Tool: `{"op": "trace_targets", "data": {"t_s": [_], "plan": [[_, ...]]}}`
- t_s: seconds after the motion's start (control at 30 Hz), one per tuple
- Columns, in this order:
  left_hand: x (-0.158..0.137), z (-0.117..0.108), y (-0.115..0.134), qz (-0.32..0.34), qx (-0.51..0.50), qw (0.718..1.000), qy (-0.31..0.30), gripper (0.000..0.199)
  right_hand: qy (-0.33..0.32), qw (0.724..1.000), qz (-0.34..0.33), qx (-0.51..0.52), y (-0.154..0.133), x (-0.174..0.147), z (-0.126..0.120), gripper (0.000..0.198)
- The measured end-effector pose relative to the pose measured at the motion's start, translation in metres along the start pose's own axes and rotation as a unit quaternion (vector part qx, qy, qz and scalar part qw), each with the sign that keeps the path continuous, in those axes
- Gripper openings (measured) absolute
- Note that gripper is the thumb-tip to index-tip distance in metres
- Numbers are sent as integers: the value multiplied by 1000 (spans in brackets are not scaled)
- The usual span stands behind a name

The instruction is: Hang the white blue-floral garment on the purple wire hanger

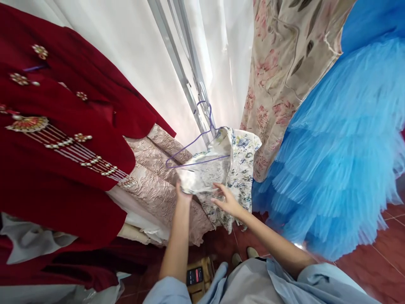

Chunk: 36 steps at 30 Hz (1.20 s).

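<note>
Head view, looking down along a clothes rack. Left hand (182,195) reaches up w/ fingers closed on the lower edge of a floral garment (221,169), white w/ blue-grey flower print, pinching the fabric near its bottom left corner. Right hand (228,202) is just beside it, palm toward the cloth, fingers spread and loosely extended, fingertips touching or nearly touching the print; exact contact can't be told. Garment hangs on a purple wire hanger (196,145), hook caught on the metal rail (190,80) that runs diagonally up-frame. Hanger tilted, left arm of it bare, fabric bunched toward the right.

Surroundings: red embroidered garment (57,139) w/ beaded trim fills the left; pinkish brocade fabric (158,173) sits between it and the floral piece. Beige rose-print dress (278,76) hangs to the right of the rail, blue tulle skirt (341,143) beyond that. White curtain (133,50) behind. Red tile floor (389,261) below; person's light blue sleeves at bottom edge.
</note>
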<state>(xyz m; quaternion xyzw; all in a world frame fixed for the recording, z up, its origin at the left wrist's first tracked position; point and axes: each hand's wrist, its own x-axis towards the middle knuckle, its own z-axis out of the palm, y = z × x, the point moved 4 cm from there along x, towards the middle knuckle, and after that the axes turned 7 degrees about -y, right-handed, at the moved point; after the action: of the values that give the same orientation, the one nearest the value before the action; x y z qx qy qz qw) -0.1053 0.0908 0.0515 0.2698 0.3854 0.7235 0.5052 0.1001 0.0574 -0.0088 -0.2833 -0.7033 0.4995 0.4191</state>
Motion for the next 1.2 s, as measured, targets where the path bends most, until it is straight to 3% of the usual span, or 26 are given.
{"op": "trace_targets", "data": {"t_s": [0.1,0.17,0.27,0.33,0.4,0.47,0.53,0.6,0.73,0.8,0.87,1.0,1.13,1.2], "plan": [[-33,6,-48,52,85,994,53,39,-43,993,-75,-82,-28,22,8,79],[-49,14,-56,104,196,975,20,47,-65,988,-48,-130,-33,31,6,56],[-65,28,-51,138,353,922,-80,50,-98,979,57,-169,-29,30,-12,11],[-74,38,-51,101,369,908,-171,50,-146,972,80,-165,-34,20,-30,17],[-86,46,-59,10,324,909,-262,56,-200,967,60,-146,-51,8,-52,22],[-100,54,-73,-98,290,892,-332,63,-224,963,39,-146,-75,-1,-80,22],[-112,57,-82,-160,305,861,-374,59,-207,963,34,-170,-99,-5,-115,19],[-114,56,-79,-152,334,852,-374,47,-159,970,31,-182,-119,-3,-155,19],[-108,45,-51,-95,377,871,-301,38,28,985,-32,-165,-138,24,-231,23],[-111,42,-37,-98,381,872,-291,36,84,986,-59,-135,-132,52,-250,25],[-116,38,-23,-99,384,869,-296,32,73,993,-53,-73,-116,84,-248,29],[-114,18,14,-64,453,838,-297,19,-10,998,32,53,-78,127,-216,36],[-76,-21,81,12,502,842,-200,5,-56,989,72,119,-66,129,-209,41],[-45,-30,123,53,532,834,-138,9,-75,988,72,115,-71,128,-216,42]]}}
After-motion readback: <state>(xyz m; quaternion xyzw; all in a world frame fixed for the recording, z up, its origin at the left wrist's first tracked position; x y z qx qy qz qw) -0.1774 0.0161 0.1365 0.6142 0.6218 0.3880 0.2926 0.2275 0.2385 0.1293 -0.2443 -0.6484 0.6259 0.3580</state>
